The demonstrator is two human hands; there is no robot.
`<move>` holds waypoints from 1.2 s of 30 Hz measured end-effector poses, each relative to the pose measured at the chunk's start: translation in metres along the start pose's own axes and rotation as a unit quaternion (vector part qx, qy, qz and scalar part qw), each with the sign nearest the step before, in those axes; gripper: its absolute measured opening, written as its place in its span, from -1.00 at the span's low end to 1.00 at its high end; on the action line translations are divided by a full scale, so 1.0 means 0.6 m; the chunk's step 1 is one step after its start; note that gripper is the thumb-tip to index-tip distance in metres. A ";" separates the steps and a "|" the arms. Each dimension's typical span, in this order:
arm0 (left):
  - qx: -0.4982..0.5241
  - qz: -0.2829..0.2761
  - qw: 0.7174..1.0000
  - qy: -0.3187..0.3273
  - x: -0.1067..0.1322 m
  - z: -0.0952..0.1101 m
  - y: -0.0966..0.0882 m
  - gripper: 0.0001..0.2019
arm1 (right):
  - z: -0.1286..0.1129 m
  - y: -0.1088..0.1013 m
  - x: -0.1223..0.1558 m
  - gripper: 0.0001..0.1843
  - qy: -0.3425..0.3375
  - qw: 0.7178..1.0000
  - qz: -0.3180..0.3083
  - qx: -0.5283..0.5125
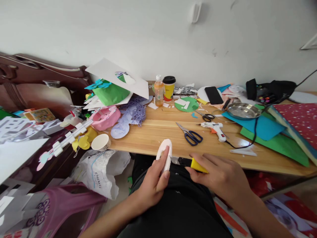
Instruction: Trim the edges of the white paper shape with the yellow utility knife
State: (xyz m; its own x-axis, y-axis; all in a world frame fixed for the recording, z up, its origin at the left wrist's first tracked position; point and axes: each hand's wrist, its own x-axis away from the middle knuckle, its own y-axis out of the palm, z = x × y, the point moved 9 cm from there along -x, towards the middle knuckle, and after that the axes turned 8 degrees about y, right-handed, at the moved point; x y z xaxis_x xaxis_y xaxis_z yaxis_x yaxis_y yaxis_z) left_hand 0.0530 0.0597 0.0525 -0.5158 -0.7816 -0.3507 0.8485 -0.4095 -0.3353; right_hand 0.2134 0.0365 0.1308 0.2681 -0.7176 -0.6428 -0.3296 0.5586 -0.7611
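My left hand [157, 178] grips a white oval foam-like piece [163, 147], index finger lying along its face and thumb at its lower edge. The piece stands tilted over the table's front edge, above my lap. In my right hand [215, 170] is a utility knife [198, 166] with a yellow and black handle, pinched between thumb and fingers. Its blade points left, at the right edge of the white piece; whether it touches is hard to tell. Small white crumbs lie on my dark clothes. Beyond my hands, dark-blue-handled scissors [192, 135] lie partly open on the table.
A white hot glue gun [215, 129] with a black cord lies right of the scissors. Behind stand an orange drink bottle [158, 92] and a yellow cup [168, 91]. A metal dish [244, 110] sits on coloured sheets. A paper cup [100, 142] is at the left edge.
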 end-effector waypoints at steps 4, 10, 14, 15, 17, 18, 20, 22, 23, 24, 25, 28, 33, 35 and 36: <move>-0.045 -0.018 0.999 0.019 -0.001 0.001 0.006 -0.34 | -0.005 0.001 -0.003 -0.71 -0.004 1.000 0.001 0.003; -0.077 -0.018 0.996 0.033 -0.002 0.004 0.003 -0.33 | -0.011 0.001 -0.010 -0.68 -0.006 1.000 0.000 -0.003; -0.088 -0.005 0.995 0.048 0.001 0.012 -0.005 -0.34 | 0.005 -0.001 -0.007 -0.73 -0.001 1.000 0.006 0.004; -0.091 -0.005 0.994 0.056 0.001 0.015 -0.005 -0.33 | 0.009 -0.002 -0.006 -0.74 0.000 1.000 0.009 0.005; -0.097 -0.005 0.992 0.075 0.000 0.019 -0.004 -0.33 | 0.013 -0.004 -0.004 -0.75 0.001 1.000 0.012 -0.001; -0.100 -0.003 0.991 0.085 -0.001 0.022 -0.004 -0.33 | 0.014 -0.004 -0.004 -0.76 0.002 1.000 0.012 -0.007; -0.105 -0.001 0.989 0.104 -0.003 0.027 -0.003 -0.34 | 0.010 -0.004 -0.003 -0.75 0.000 1.000 0.009 -0.017; -0.105 -0.004 0.988 0.114 -0.006 0.030 -0.002 -0.34 | 0.002 -0.005 -0.002 -0.73 -0.008 1.000 0.005 -0.026; -0.104 -0.005 0.988 0.116 -0.007 0.031 -0.002 -0.34 | -0.002 -0.005 -0.001 -0.71 -0.012 0.999 0.003 -0.030; -0.102 -0.005 0.988 0.116 -0.008 0.032 -0.002 -0.34 | -0.005 -0.005 -0.001 -0.71 -0.014 0.999 0.001 -0.032; -0.100 -0.006 0.988 0.115 -0.008 0.033 -0.002 -0.33 | -0.007 -0.005 -0.001 -0.70 -0.014 0.999 0.000 -0.034; -0.100 -0.005 0.989 0.111 -0.007 0.033 -0.004 -0.33 | -0.009 -0.006 -0.003 -0.71 -0.011 0.999 -0.002 -0.041; -0.101 -0.004 0.989 0.105 -0.005 0.028 -0.005 -0.33 | -0.010 -0.005 -0.009 -0.72 -0.011 0.999 -0.001 -0.044; -0.098 -0.008 0.991 0.088 -0.005 0.021 -0.004 -0.32 | -0.010 -0.004 -0.010 -0.72 -0.011 0.999 -0.002 -0.043; -0.095 -0.008 0.992 0.083 -0.004 0.019 -0.004 -0.32 | -0.009 -0.003 -0.011 -0.72 -0.011 0.999 -0.004 -0.042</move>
State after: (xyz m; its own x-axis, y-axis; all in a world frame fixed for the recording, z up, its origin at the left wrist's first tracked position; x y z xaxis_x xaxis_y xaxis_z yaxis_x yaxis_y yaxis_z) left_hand 0.0539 0.0572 0.0643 -0.5541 -0.6816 -0.4779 0.8109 -0.3120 -0.4951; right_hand 0.2072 0.0378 0.1367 0.2900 -0.7118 -0.6397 -0.4028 0.5156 -0.7562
